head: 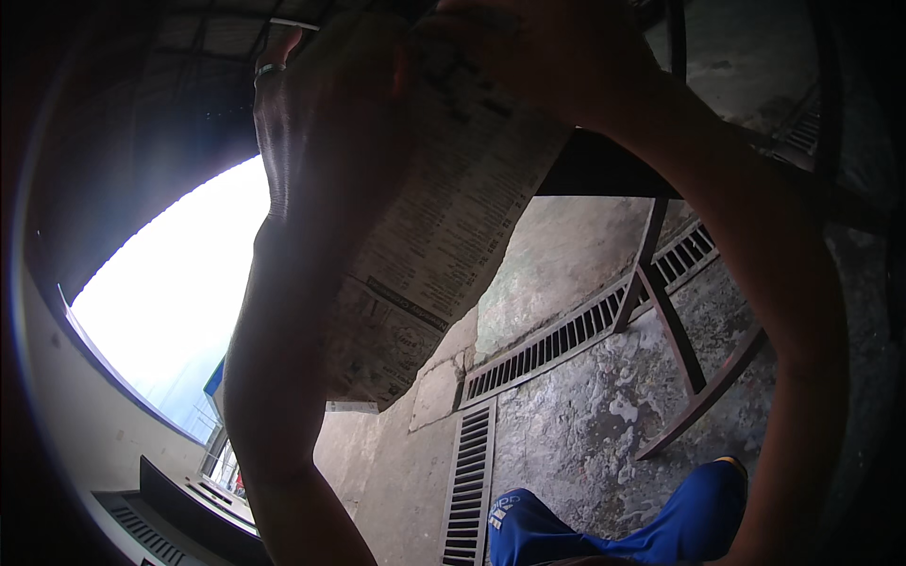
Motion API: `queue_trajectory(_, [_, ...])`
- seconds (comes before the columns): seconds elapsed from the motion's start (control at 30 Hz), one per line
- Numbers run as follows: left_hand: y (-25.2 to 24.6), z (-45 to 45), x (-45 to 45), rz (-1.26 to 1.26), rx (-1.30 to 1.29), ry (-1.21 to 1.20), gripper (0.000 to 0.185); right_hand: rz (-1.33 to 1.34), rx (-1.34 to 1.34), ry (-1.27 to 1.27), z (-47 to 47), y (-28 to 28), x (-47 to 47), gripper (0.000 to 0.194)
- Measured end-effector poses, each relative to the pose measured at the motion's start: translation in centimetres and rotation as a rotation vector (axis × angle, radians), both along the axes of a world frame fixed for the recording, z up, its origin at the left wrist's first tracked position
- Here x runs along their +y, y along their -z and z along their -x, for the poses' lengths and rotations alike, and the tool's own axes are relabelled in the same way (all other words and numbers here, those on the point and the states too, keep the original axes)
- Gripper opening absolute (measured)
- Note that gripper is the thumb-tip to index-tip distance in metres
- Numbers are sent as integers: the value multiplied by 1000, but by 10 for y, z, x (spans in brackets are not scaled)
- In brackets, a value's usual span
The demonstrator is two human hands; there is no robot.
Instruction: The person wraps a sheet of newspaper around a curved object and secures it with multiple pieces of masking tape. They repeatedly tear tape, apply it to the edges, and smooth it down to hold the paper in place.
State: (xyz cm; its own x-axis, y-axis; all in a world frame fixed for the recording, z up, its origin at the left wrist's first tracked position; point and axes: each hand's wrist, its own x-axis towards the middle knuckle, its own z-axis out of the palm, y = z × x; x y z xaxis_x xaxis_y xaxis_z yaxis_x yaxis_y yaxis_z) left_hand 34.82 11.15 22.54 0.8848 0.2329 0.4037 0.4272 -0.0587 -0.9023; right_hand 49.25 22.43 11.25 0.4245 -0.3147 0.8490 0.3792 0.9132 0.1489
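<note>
A sheet of newspaper (439, 240) is held up close in front of me, printed with columns of small text. Its lower edge is uneven and looks torn. My left hand (340, 106), with a metal ring on one finger, is raised against the sheet's upper left part. From the other side, my right hand (495, 49) grips the paper near its top. Both hands are in deep shadow, and most of their fingertips are hidden. Whatever lies behind the paper cannot be seen.
Metal drain grates (552, 347) cross the worn concrete floor (587, 417). A dark flat-edged piece (601, 170) and brown frame legs (669, 329) stand under my right arm. My knees, in blue fabric (616, 545), show below. A pale wall (120, 417) borders a bright opening (191, 262) at left.
</note>
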Motion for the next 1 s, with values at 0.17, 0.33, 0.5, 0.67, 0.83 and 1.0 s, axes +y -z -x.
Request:
queue_trajectory(0.17, [10,-4,6,-211,117,-82,16,-41,5,97,-5,0,3,10])
queue_trajectory(0.33, [15,-8,5,-267,168,-84,14,-22,-57,111,-10,1,7,9])
queue_trajectory(0.5, [14,-7,1,-233,146,-129,9,-23,-38,117,-18,3,0,12])
queue_trajectory(0.67, [14,-7,1,-248,138,-152,9,-6,-38,65,-25,-1,-3,14])
queue_trajectory(0.83, [15,-6,2,-224,153,-87,9,32,-85,95,-34,2,5,15])
queue_trajectory(1.0, [13,-7,4,-215,164,-14,7,40,-121,190,-36,4,14,14])
